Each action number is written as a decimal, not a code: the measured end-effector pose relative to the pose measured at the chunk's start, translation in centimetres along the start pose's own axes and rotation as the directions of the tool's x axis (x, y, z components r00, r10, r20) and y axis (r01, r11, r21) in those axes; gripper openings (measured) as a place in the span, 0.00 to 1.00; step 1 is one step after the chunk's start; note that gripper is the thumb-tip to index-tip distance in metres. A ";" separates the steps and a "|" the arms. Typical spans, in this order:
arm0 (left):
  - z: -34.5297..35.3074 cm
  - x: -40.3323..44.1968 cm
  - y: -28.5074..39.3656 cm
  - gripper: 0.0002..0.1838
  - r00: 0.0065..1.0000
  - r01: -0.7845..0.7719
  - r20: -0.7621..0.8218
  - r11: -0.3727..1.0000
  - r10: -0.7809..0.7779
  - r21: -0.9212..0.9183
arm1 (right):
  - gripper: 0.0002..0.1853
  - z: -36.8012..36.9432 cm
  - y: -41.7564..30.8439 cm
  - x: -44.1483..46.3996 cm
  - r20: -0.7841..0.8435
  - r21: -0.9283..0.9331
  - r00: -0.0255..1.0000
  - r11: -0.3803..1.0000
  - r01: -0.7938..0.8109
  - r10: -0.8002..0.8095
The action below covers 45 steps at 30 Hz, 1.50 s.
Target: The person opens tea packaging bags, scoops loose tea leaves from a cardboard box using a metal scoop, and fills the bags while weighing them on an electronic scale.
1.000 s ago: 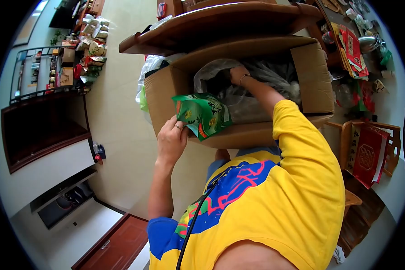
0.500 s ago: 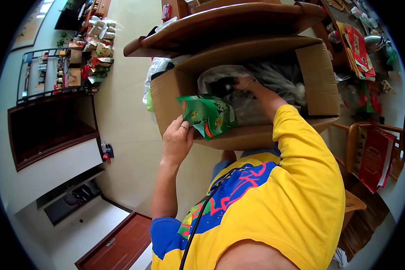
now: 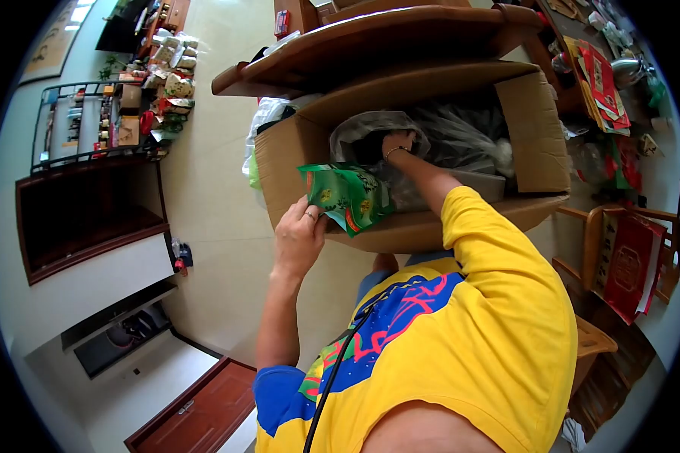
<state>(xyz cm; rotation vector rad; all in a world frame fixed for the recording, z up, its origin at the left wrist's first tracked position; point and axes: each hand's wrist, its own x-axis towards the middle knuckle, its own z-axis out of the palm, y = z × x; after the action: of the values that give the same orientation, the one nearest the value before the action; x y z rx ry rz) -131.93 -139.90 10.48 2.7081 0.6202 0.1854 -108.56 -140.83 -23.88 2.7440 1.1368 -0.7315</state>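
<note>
My left hand (image 3: 299, 229) pinches the edge of a green printed plastic pouch (image 3: 349, 195) at the near left rim of a large cardboard box (image 3: 534, 128). Inside that box lies a clear plastic bag (image 3: 349, 130) whose mouth gapes, with something dark in it. My right hand (image 3: 398, 142) reaches down into this bag, and its fingertips are hidden among the dark contents. More crumpled clear plastic (image 3: 468, 132) fills the right part of the box.
Behind the box runs a dark wooden chair back or rail (image 3: 378, 41). White and green bags (image 3: 261, 132) sit left of it. A wooden chair (image 3: 593, 245) with a red gift bag (image 3: 632, 260) stands at right. Packed goods (image 3: 175, 83) line the far left.
My right hand has moved left and deeper into the clear bag, whose mouth has shifted open around it. My left hand keeps the green pouch in nearly the same place.
</note>
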 end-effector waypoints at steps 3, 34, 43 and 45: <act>-0.1 -0.2 0.1 0.06 1.000 -0.007 -0.013 1.000 0.007 0.016 | 0.29 -4.1 0.0 -3.8 0.162 0.045 0.987 0.999 0.016 -0.023; -3.6 0.2 0.6 0.08 0.985 -0.144 -0.107 0.986 0.135 -0.085 | 0.19 -8.9 8.1 -12.0 0.186 0.438 0.958 0.854 -0.280 0.219; -4.1 0.2 -0.3 0.08 0.971 -0.206 -0.147 0.969 0.186 -0.133 | 0.16 -6.6 8.6 -10.6 0.221 0.581 0.932 0.728 -0.363 0.288; -4.3 0.3 -0.5 0.08 0.967 -0.225 -0.153 0.964 0.203 -0.142 | 0.16 -7.1 9.2 -11.4 0.193 0.577 0.936 0.737 -0.351 0.295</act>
<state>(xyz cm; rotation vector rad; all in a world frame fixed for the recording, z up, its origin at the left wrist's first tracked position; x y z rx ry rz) -132.71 -138.06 14.27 2.6177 0.3299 0.4598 -106.37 -153.02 -13.30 3.2322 0.4029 -1.3387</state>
